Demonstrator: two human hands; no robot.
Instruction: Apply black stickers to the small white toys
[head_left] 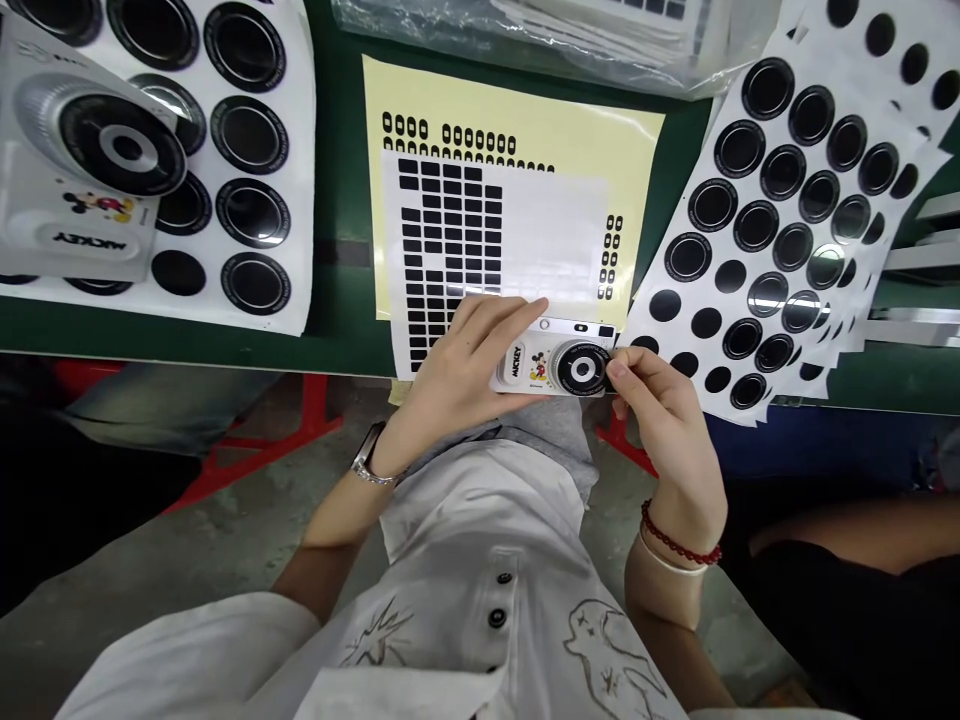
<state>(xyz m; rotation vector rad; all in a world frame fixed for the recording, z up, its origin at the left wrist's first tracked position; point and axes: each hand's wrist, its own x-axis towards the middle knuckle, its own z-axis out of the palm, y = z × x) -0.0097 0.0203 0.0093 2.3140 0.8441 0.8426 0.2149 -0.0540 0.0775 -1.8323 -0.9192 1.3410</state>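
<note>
My left hand (457,365) grips the left end of a white rectangular Mickey-printed device (517,365), and its fingers lie across the top. The device has a round black-and-silver ring disc (583,369) at its right end. My right hand (664,425) pinches the device's right edge beside that disc, with the fingertips against the rim. A sheet of black rectangular stickers (442,230) lies just above my left hand. Beyond my right hand is a white sheet of black ring stickers (780,230).
A second Mickey device (75,170) rests on another ring sticker sheet (300,200) at the left. A yellow backing sheet (562,130) and plastic bag (420,30) lie on the green table (337,340). Below are a red stool frame (262,450) and a co-worker's forearm (847,530).
</note>
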